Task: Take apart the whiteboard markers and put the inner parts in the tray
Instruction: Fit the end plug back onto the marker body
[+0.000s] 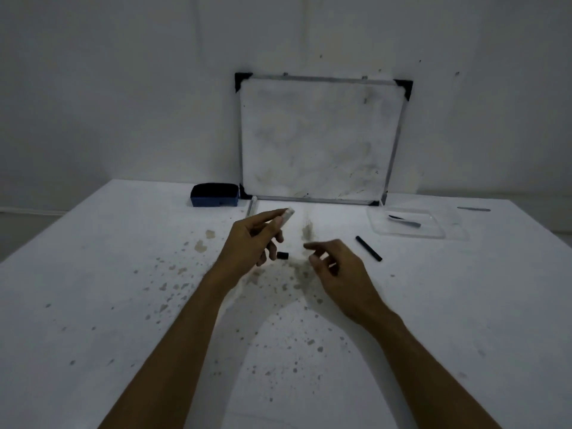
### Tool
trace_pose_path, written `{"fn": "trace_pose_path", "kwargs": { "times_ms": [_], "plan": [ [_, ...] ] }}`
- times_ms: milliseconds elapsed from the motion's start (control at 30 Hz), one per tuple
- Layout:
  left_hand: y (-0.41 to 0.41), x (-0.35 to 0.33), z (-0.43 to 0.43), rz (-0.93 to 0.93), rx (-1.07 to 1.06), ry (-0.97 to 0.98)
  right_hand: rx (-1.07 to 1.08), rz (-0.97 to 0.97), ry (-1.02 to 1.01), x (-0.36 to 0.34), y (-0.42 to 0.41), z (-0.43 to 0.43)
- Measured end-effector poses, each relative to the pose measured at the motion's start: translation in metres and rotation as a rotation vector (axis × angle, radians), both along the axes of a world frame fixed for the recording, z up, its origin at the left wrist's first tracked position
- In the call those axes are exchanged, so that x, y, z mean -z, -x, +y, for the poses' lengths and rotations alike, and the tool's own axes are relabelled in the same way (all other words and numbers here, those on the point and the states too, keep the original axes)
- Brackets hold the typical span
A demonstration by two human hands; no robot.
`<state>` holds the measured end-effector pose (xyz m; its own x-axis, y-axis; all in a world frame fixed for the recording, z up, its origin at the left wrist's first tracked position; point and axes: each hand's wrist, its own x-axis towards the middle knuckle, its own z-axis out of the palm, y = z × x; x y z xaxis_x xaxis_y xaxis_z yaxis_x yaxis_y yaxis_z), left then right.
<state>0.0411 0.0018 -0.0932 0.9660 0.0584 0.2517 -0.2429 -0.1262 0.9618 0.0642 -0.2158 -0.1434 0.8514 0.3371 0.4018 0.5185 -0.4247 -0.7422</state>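
Right hand (pixel 337 267): empty, fingers loosely curled.
Left hand (pixel 250 239): pale marker barrel (pixel 286 216) is gripped.
Clear plastic tray (pixel 411 233): some dark inner parts (pixel 405 222) already deposited.
Black ink core (pixel 368 248): not yet trayed.

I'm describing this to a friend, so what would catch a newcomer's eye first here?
The left hand holds a white marker body up mid-table, with the right hand open beside it. Behind them a smudged whiteboard leans on the wall; a clear tray sits to the right.
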Motion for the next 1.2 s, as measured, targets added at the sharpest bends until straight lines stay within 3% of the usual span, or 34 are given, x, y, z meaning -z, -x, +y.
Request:
{"fn": "trace_pose_path", "kwargs": {
  "times_ms": [267,467,767,1033,1200],
  "plan": [
    [0.021,0.033,0.021,0.003,-0.249,0.025,-0.011,-0.007,0.307,-0.004,-0.021,0.041],
    [0.015,0.041,0.011,0.001,-0.174,-0.095,0.054,-0.063,0.384,-0.009,-0.03,0.056],
    [0.013,0.047,-0.005,0.009,-0.076,-0.057,0.018,0.083,0.043,-0.021,-0.024,0.001],
    [-0.001,0.029,-0.042,0.081,0.138,0.036,-0.02,0.608,-0.915,-0.018,-0.027,-0.032],
    [-0.006,0.041,-0.045,0.05,0.203,-0.023,-0.077,0.757,-0.891,-0.018,-0.029,-0.034]
  ]
}}
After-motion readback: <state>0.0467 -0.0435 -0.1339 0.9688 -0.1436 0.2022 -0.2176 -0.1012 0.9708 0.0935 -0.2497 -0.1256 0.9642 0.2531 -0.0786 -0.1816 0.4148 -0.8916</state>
